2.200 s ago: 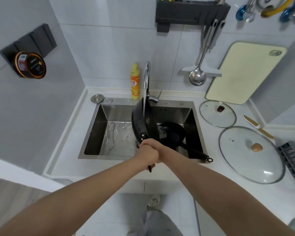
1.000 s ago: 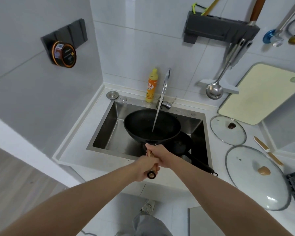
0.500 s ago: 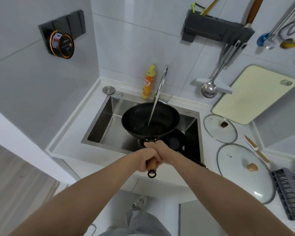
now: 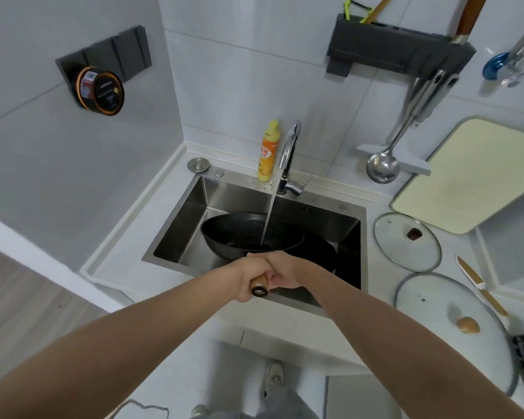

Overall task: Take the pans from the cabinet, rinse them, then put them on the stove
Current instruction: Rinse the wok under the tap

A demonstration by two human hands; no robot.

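**Black wok under the tap, both hands on the handle**

Black round wok (image 4: 251,234) sits over the stainless steel sink (image 4: 176,219), held roughly level, with the water stream (image 4: 268,213) from the curved chrome faucet (image 4: 288,155) running straight into its bowl. Both hands do the holding: the left hand (image 4: 248,279) is wrapped tight around the wooden handle (image 4: 258,287), whose dark ringed end pokes out toward the camera, and the right hand (image 4: 285,272) is curled closed on the same handle, pressed right up against the left one.

Tucked behind and to the right of the wok, lower in the basin, is a second dark pan (image 4: 318,252), mostly hidden, so I can't tell much more about it.

Around the sink on the white tabletop (image 4: 127,237): a yellow dish soap bottle (image 4: 268,152) just left of the faucet, a small round glass lid with a dark knob (image 4: 406,241) to the right of the basin, and a bigger glass lid with a tan knob (image 4: 454,328) nearer the camera. A pale yellow cutting board (image 4: 472,176) leans against the wall, and a steel ladle (image 4: 383,167) hangs from the dark grey wall rack (image 4: 397,54).
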